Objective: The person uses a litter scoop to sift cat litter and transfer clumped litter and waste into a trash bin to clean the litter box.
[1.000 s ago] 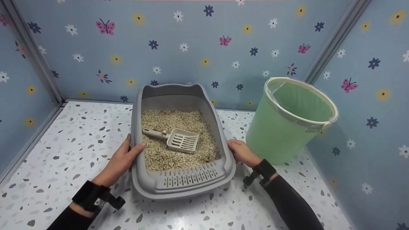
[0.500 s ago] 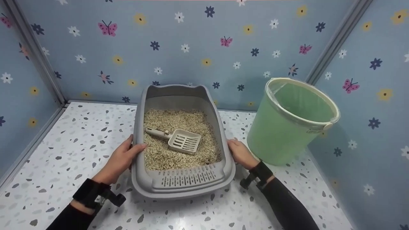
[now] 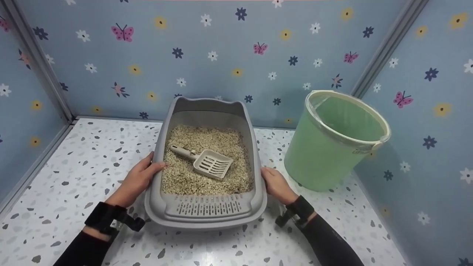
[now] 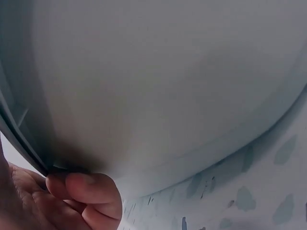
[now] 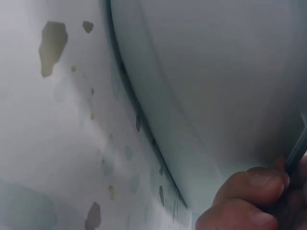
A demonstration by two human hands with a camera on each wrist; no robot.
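Observation:
A grey litter box (image 3: 207, 223) stands on the speckled surface in the head view, with tan granular litter (image 3: 207, 138) spread inside. On the litter lies a beige slotted litter scoop (image 3: 213, 164), its handle pointing left. My left hand (image 3: 138, 181) grips the box's left rim, thumb over the top; in the left wrist view the curled fingers (image 4: 98, 194) sit under the rim. My right hand (image 3: 277, 184) holds the right rim, and in the right wrist view its fingers (image 5: 254, 187) curl beneath that edge against the box's outer wall (image 5: 216, 86).
A green bin (image 3: 317, 155) with a cream rim and clear liner stands right of the box, close to my right hand. Blue patterned panels (image 3: 221, 37) rise behind and at both sides. White speckled surface (image 3: 92, 159) shows around the box.
Both hands keep hold of the litter box while it turns slightly clockwise: its far end shifts right and its near end left. The scoop stays on the litter.

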